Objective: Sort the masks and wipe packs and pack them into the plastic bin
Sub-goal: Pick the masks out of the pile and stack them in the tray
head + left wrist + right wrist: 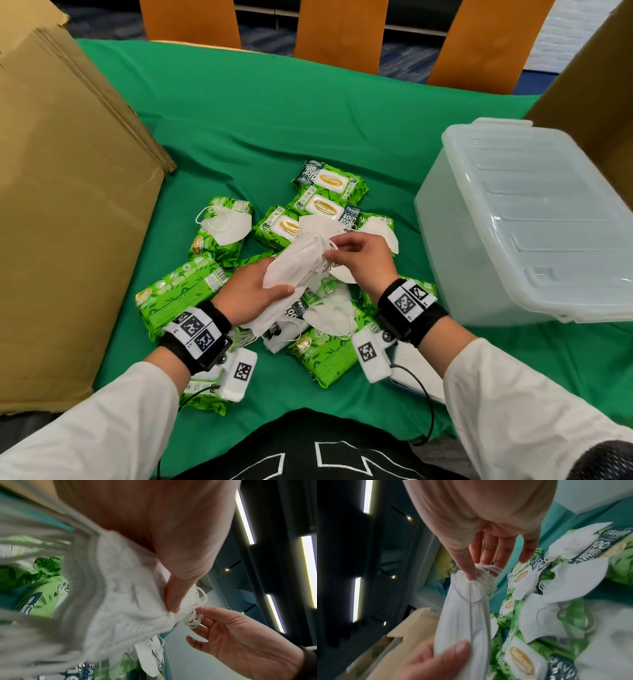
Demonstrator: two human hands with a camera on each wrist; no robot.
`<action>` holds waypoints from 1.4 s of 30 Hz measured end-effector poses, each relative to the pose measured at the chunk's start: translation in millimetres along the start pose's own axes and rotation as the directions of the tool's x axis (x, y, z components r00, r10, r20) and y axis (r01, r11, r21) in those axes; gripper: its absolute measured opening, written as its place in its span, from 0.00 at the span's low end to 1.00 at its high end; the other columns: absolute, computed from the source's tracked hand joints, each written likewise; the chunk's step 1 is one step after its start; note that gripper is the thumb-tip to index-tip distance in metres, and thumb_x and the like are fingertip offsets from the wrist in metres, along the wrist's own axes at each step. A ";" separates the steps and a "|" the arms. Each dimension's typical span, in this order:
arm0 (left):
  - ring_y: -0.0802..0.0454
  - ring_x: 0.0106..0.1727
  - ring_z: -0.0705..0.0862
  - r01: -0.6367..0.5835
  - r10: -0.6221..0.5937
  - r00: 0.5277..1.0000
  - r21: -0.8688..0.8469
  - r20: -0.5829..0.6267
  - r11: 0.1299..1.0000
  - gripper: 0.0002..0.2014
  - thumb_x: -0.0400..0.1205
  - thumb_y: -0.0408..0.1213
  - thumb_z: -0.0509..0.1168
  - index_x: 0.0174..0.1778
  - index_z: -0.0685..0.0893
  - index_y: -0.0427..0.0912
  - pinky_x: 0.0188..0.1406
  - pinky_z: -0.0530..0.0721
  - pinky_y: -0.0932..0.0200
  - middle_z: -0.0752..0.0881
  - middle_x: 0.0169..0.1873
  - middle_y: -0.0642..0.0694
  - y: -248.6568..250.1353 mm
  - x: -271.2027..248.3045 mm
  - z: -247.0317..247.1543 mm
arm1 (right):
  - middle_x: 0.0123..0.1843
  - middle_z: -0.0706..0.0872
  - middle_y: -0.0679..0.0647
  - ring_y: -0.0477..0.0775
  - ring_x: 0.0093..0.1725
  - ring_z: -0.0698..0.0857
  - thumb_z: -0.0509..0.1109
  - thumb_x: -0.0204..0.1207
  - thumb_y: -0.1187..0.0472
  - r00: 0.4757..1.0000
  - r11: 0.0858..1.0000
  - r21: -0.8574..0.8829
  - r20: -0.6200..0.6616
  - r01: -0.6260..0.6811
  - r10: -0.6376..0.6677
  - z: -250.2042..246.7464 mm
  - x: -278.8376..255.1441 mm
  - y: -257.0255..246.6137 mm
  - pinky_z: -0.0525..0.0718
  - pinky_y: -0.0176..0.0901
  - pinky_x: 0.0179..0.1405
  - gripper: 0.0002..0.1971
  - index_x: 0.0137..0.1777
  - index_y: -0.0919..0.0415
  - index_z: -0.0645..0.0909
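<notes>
head view: soft white folded masks [294, 263] stacked, left hand [251, 294] grip clamped round them; right hand [363, 260] pinches their elastic loops [330, 245], over glossy green wipe packs [181, 291].

Left hand [253, 291] gripping with thumb on top, right hand [363, 260] pinching with fingertips
</notes>
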State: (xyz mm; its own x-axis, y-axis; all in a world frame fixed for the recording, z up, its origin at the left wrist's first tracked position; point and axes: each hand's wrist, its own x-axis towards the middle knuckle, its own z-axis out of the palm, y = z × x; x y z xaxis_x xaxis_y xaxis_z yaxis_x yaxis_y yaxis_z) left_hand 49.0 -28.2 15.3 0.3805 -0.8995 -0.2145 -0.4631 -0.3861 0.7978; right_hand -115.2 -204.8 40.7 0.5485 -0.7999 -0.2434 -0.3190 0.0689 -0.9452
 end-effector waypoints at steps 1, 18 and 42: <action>0.54 0.59 0.87 -0.011 0.011 1.000 0.028 -0.001 1.000 0.23 0.80 0.51 0.76 0.70 0.83 0.49 0.55 0.82 0.58 0.89 0.61 0.53 0.1 0.0 -0.7 | 0.39 0.92 0.59 0.51 0.36 0.89 0.87 0.65 0.69 1.000 1.000 0.014 -0.001 -0.010 0.010 -0.7 -0.3 -1.1 0.90 0.47 0.45 0.12 0.47 0.63 0.91; 0.70 0.49 0.86 -0.037 0.035 0.997 -0.026 -0.071 0.999 0.17 0.80 0.48 0.77 0.62 0.82 0.56 0.40 0.77 0.76 0.89 0.51 0.60 6.1 3.1 -6.8 | 0.38 0.91 0.66 0.58 0.35 0.91 0.73 0.81 0.70 0.996 0.920 0.391 -0.086 0.035 -0.001 -0.2 -20.6 2.6 0.91 0.46 0.40 0.06 0.54 0.72 0.88; 0.46 0.66 0.88 -0.046 0.188 0.962 -0.565 0.196 0.824 0.24 0.80 0.28 0.74 0.72 0.82 0.43 0.66 0.85 0.53 0.90 0.64 0.44 56.6 -1.3 5.3 | 0.53 0.88 0.67 0.64 0.54 0.86 0.84 0.63 0.64 0.963 0.829 0.558 0.237 -0.025 -0.130 9.5 -46.0 -31.9 0.86 0.62 0.61 0.24 0.61 0.65 0.85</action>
State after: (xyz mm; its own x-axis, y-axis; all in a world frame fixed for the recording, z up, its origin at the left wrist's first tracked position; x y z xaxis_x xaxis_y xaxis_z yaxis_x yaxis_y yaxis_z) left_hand 18.1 -50.0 57.8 0.1219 -0.9784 -0.1671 0.0532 -0.1617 0.9854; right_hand -122.9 -164.6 79.9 0.7528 -0.6378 -0.1626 0.1529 0.4097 -0.8993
